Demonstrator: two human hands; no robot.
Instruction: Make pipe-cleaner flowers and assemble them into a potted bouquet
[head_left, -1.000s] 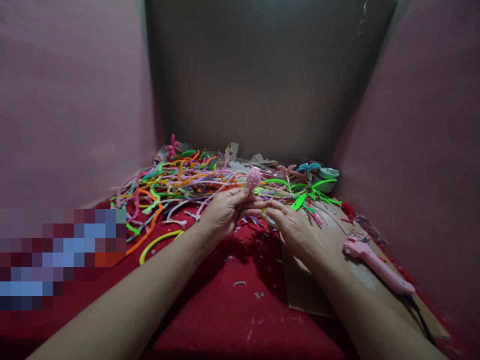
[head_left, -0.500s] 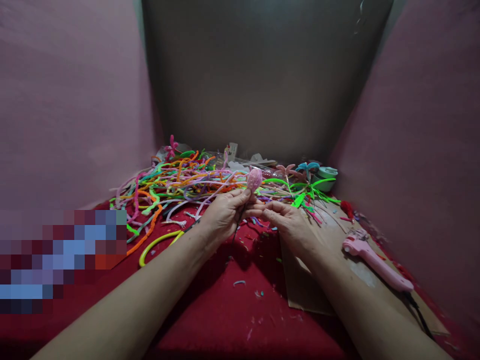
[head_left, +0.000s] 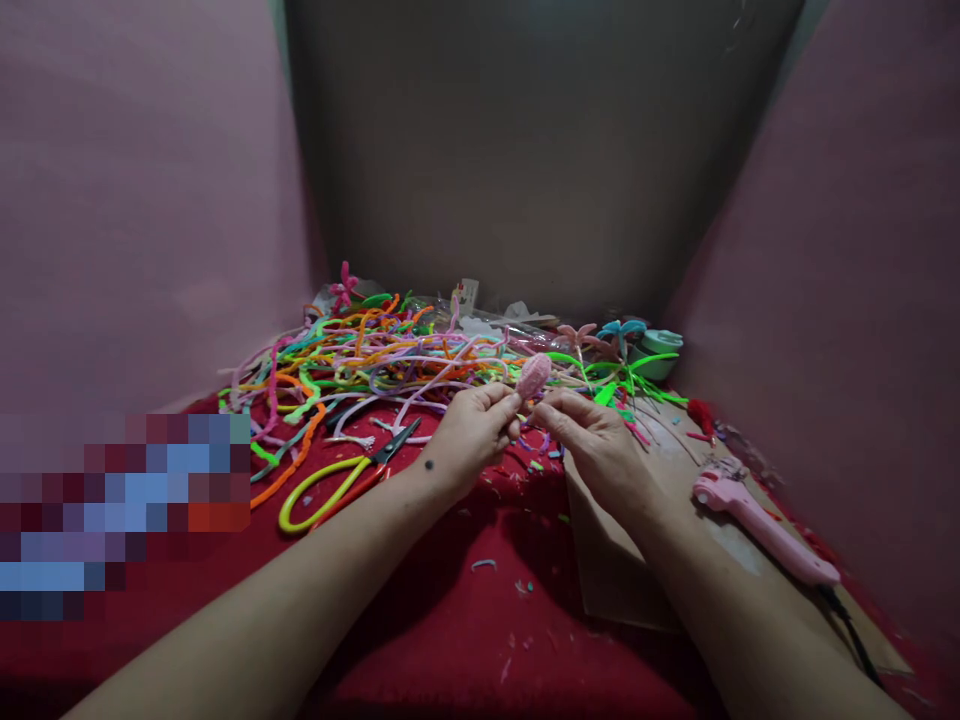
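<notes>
The fuzzy pink oval bud (head_left: 534,375) sits above the left hand's (head_left: 480,430) pinching fingertips, the right hand's (head_left: 592,440) curled fingers just beside.

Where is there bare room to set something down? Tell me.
Red cloth between the left forearm and cardboard, apart from small scraps; also the cardboard's near corner, beside the right forearm. Crowded: beyond the left hand and right hand, under tangled fuzzy stems.

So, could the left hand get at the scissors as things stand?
Probably: the scissors lie close by, only partly hidden by the left forearm. But the left hand has its grip on the pink bud-shaped piece, so it seems occupied.
</notes>
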